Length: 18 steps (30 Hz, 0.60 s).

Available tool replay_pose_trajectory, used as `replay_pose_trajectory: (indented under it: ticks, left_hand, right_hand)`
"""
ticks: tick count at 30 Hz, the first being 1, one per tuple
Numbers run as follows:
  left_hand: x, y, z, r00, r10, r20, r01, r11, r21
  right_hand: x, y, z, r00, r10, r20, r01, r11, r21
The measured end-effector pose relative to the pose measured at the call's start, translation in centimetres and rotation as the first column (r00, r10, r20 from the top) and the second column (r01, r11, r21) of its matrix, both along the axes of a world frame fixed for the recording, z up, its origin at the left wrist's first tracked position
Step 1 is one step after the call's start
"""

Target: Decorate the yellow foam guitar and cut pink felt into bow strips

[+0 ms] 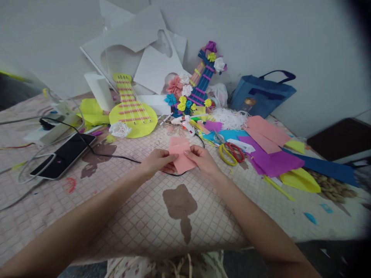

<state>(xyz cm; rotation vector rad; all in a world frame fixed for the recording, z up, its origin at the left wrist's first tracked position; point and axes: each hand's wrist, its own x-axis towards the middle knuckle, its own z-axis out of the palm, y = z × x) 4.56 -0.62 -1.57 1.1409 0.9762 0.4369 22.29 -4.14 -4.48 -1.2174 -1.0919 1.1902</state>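
Between my two hands is a small pink sheet of crepe paper [182,154], held up just over the table. My left hand [161,160] pinches its left edge, thumb on the front. From the right, my right hand [200,157] grips the opposite edge, also with the thumb in front. The upper part of the sheet looks lighter, and I cannot tell whether it is folded. A white glue gun [184,122] lies just beyond the paper. Its black cord passes behind and below my hands.
Yellow-handled scissors [227,154] and red-handled scissors [236,151] lie right of my hands, beside purple paper [269,164]. A yellow paper guitar [133,117] and a flower-covered blue one [203,85] lean at the back. A tablet [63,154] and power strip [43,131] are left; a blue bag [261,94] stands right.
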Motion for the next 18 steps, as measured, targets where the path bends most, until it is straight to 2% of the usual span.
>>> replay_pose_trajectory:
  ticks: [4, 7, 10, 18]
  left_hand:
    - [-0.04, 0.17, -0.28, 0.999, 0.033, 0.008, -0.033, 0.999, 0.007]
    - [-0.31, 0.49, -0.37, 0.997, 0.065, 0.031, -0.066, 0.997, 0.027]
    - [-0.57, 0.81, -0.28, 0.996, 0.085, 0.042, -0.086, 0.996, 0.038]
    - [-0.62, 0.92, -0.13, 0.995, 0.100, 0.027, -0.102, 0.993, 0.060]
  right_hand:
    - [-0.07, -0.27, 0.46, 1.000, 0.018, -0.011, -0.018, 0.999, -0.032]
    - [0.02, -0.57, 0.74, 0.994, 0.111, 0.016, -0.108, 0.989, -0.104]
    - [0.18, -0.74, 0.78, 0.984, 0.168, 0.052, -0.162, 0.980, -0.112]
    - [0.28, -0.56, 0.59, 0.988, 0.147, 0.049, -0.142, 0.984, -0.104]
